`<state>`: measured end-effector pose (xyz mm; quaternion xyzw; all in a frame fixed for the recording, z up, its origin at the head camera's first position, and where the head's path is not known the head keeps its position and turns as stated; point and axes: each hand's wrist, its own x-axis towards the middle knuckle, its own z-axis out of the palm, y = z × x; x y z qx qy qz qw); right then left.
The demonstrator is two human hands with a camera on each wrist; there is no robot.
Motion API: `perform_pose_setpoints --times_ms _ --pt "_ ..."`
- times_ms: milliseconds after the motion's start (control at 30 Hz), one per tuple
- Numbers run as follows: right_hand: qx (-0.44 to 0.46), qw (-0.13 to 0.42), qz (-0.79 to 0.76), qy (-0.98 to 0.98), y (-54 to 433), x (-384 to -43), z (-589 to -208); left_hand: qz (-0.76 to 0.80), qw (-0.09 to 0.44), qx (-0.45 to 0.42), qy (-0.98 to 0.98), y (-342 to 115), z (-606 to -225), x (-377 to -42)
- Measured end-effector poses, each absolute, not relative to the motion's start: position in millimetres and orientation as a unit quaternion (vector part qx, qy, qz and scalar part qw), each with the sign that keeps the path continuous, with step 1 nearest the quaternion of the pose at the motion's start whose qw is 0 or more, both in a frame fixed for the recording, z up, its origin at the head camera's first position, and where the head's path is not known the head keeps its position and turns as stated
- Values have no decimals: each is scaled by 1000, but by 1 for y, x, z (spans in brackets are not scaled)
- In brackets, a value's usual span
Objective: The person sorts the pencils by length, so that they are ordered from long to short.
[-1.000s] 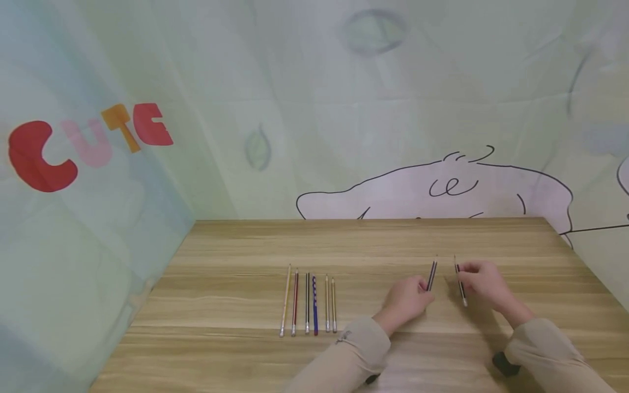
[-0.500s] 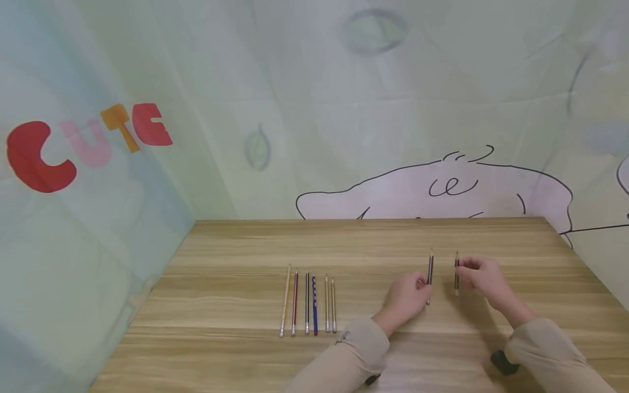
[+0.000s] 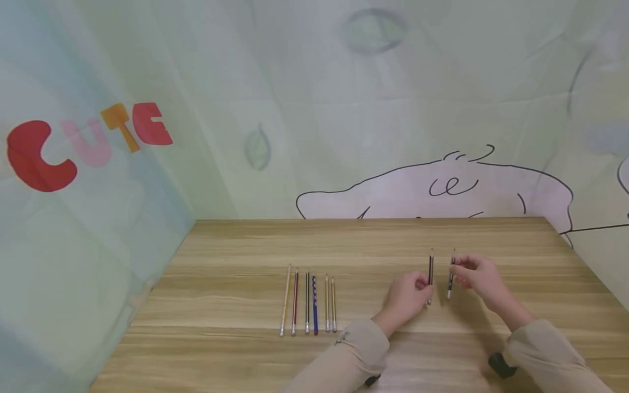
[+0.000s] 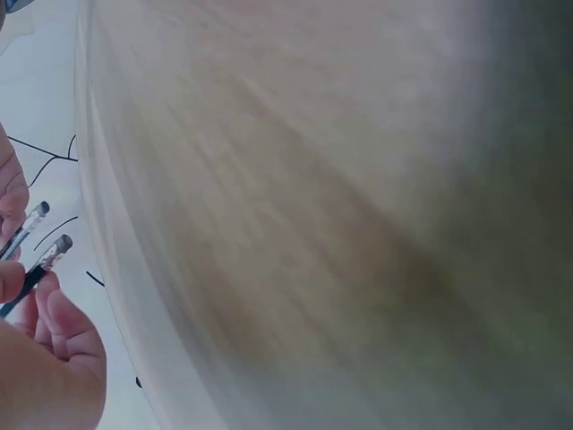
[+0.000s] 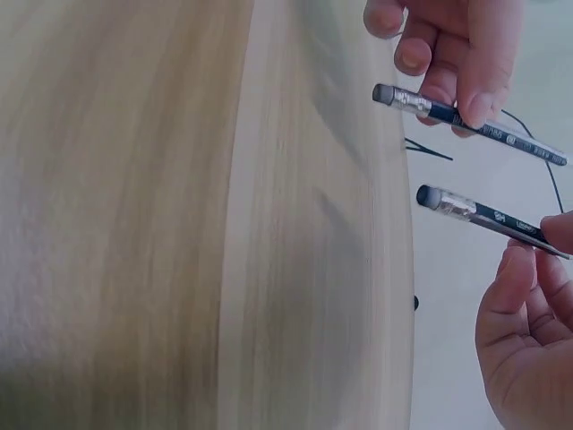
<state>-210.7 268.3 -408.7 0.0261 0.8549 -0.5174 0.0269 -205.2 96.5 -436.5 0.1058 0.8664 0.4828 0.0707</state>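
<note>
Head view has both hands out over the right half of the wooden table [image 3: 236,305], each one lifting a dark pencil clear of the top. Left hand [image 3: 407,297] pinches its dark pencil [image 3: 430,278] near the middle with curled fingers; that pencil stands almost straight up and down in the picture, point away from the person, eraser end toward them. Right hand [image 3: 475,277] pinches the second dark pencil [image 3: 450,277] between thumb and fingertips, and this one leans a touch, far point tipped right, near end swung left toward its partner. The two pencils sit just beside each other, roughly parallel, not touching.

Right wrist view confirms it: two metal-ferruled eraser ends [image 5: 398,97] side by side above the table edge, both shafts running the same way, with a gap between them. Left wrist view catches the same eraser tips at its left edge.

Over on the left, a row of six pencils [image 3: 308,300] lies flat on the table, all lengthwise away from the person, well apart from the hands.
</note>
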Motion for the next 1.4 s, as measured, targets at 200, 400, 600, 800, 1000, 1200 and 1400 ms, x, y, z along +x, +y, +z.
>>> perform_pose_setpoints --times_ms 200,400,600,800,1000,1200,1400 --pt "15 32 -529 848 263 -209 -410 491 68 104 862 96 -438 -205" --pt "12 34 -533 845 259 -209 -415 504 69 105 855 96 -441 -205" --pt "15 36 -528 848 256 -208 -419 508 61 110 852 95 -444 -207" --pt "16 36 -527 849 253 -207 -421 498 60 114 858 96 -445 -207" --pt "11 36 -535 844 252 -206 -422 490 63 115 862 95 -446 -207" --pt "5 38 -539 841 250 -205 -423 489 72 115 862 95 -446 -208" --pt "3 41 -535 844 248 -206 -424 488 78 116 861 94 -445 -207"
